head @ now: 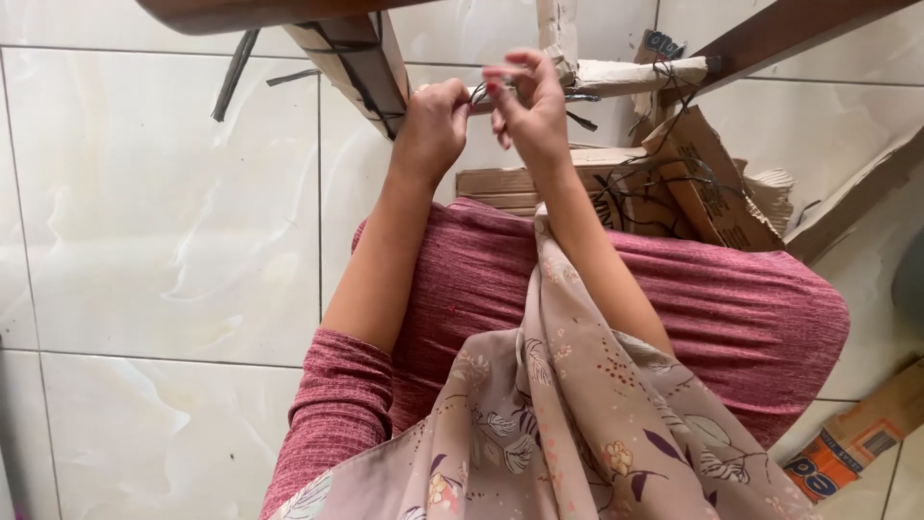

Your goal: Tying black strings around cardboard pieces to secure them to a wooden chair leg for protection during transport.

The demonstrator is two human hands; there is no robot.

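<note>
My left hand (430, 125) is fisted and pinches a thin dark string (478, 91) at a wooden frame (356, 58). My right hand (525, 101), nails painted red, holds the other part of the same string with its fingertips, close beside the left hand. The string runs to a bar wrapped in brown paper or cardboard (626, 75). More dark string (664, 106) is tied around that bar and the cardboard below. My lap in a dark red ribbed garment (674, 299) and a floral scarf (558, 424) fill the lower view.
Torn cardboard pieces (707, 183) lie under the frame on a white tiled floor (154, 221). A dark wooden beam (770, 39) slants at top right. A printed cardboard box flap (852, 448) sits at lower right. Loose dark strips (234, 77) hang at top left.
</note>
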